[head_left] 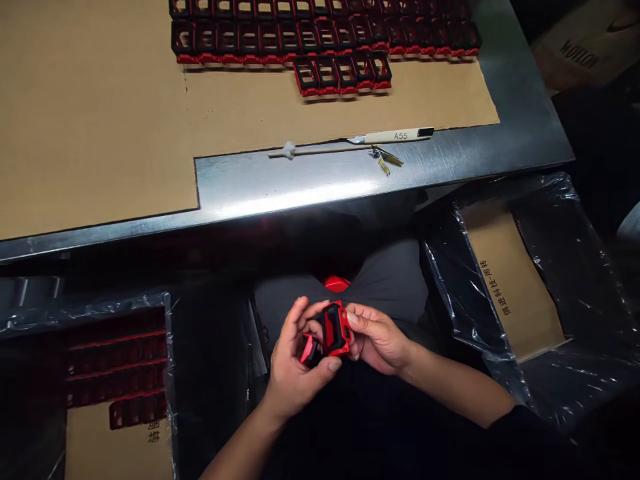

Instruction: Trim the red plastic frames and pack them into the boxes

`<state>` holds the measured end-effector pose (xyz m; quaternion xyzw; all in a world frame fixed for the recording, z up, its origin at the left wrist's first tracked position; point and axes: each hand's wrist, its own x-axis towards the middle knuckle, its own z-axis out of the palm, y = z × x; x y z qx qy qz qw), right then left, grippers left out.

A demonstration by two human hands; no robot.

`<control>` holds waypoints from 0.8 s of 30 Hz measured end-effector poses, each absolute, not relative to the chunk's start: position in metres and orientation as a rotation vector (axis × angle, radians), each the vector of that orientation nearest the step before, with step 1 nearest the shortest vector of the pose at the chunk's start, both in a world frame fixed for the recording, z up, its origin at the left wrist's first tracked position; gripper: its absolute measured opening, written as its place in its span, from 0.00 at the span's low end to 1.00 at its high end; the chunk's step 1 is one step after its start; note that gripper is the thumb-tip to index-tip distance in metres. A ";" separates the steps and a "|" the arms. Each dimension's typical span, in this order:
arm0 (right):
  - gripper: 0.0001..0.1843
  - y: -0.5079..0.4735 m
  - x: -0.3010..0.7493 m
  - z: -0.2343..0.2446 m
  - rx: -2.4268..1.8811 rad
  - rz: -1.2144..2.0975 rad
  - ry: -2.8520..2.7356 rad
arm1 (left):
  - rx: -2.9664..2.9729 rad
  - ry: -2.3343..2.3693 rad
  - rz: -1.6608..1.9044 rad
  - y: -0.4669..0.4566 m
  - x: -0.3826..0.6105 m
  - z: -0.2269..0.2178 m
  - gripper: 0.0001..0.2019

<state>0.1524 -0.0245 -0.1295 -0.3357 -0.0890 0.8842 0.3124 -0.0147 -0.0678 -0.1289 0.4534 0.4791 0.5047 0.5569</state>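
Over my lap, both hands hold a small red and black plastic frame point(336, 329), tilted so its dark hollow side shows. My left hand point(299, 363) grips its left side, with the thumb along the lower edge. A second red and black piece point(309, 348) sits in the left palm, partly hidden by the fingers. My right hand point(376, 335) pinches the frame's right edge between thumb and fingers. On the table above lie a craft knife point(397, 136) marked A55, a thin stick point(327, 152) with white fluff, and nail clippers point(387, 157).
Rows of similar red and black frames point(270, 40) stand on cardboard point(100, 120) across the metal table point(240, 177). At lower left, a plastic-lined box point(170, 373) holds more frames point(137, 408). Another lined box point(595, 267) with a cardboard sheet point(515, 280) stands at right.
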 end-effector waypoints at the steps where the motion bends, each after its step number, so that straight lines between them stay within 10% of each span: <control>1: 0.21 -0.024 0.153 -0.129 -0.900 2.318 -0.273 | 1.074 1.118 1.180 -0.068 -0.015 -0.129 0.39; 18: 0.15 -0.021 0.166 -0.127 -0.951 2.118 -0.737 | 1.278 1.063 1.113 -0.066 -0.022 -0.138 0.41; 24: 0.12 -0.019 0.167 -0.124 -1.063 1.878 -0.951 | 1.068 1.205 1.055 -0.063 -0.020 -0.134 0.22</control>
